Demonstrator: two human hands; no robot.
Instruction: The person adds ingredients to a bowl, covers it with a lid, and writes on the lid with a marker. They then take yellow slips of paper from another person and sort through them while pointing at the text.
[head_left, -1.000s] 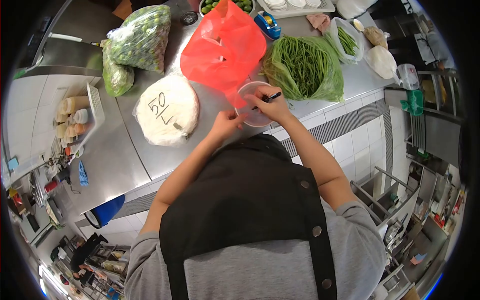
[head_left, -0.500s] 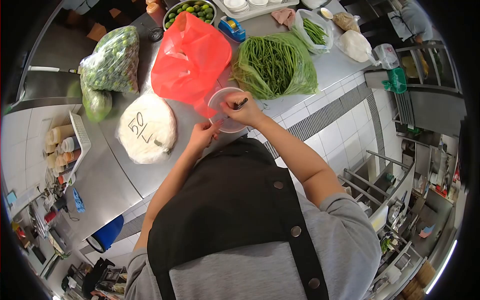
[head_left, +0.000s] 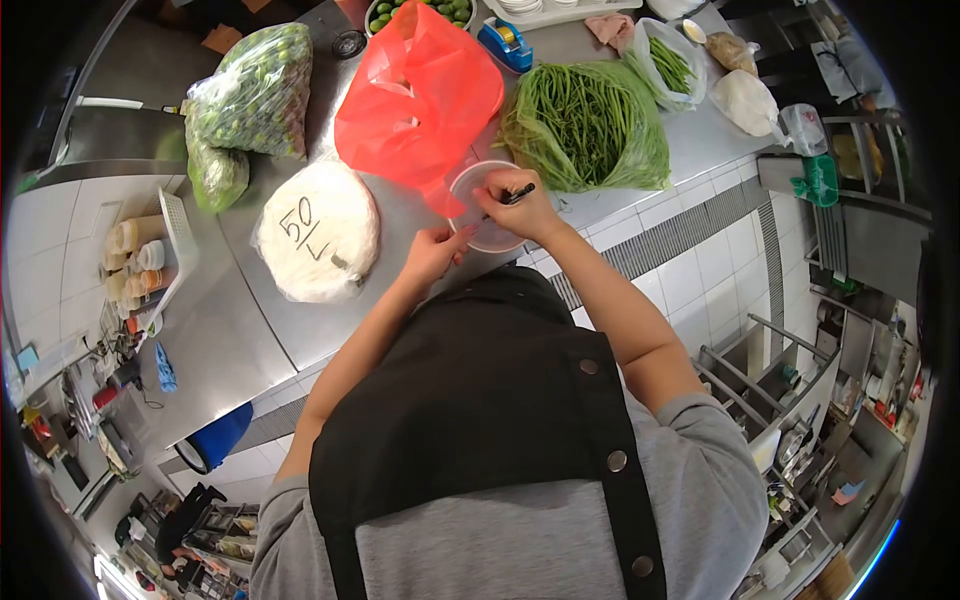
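Note:
My right hand [head_left: 521,210] grips a black marker [head_left: 522,193], held over a round clear plastic container [head_left: 494,238] near the counter's front edge. The marker's tip is hidden by my fingers. At the container's near left rim, my left hand [head_left: 436,252] has its fingers closed on the edge. A red plastic bag [head_left: 415,110] lies just beyond, and its lower corner reaches the container's left side. To the left sits a round white wrapped bundle [head_left: 320,232] with "50" and "L" written on it in black.
Green long beans fill a bag [head_left: 585,125] at the right; a smaller bean bag [head_left: 668,68] lies behind. A blue tape dispenser [head_left: 506,45] and a bowl of green fruit [head_left: 460,12] stand at the back. Bagged greens [head_left: 255,90] and a white bottle basket [head_left: 180,250] are at left.
The view has shifted, so the counter and its things appear farther right and slightly higher. My right hand still grips the marker over the container, and my left stays at its rim.

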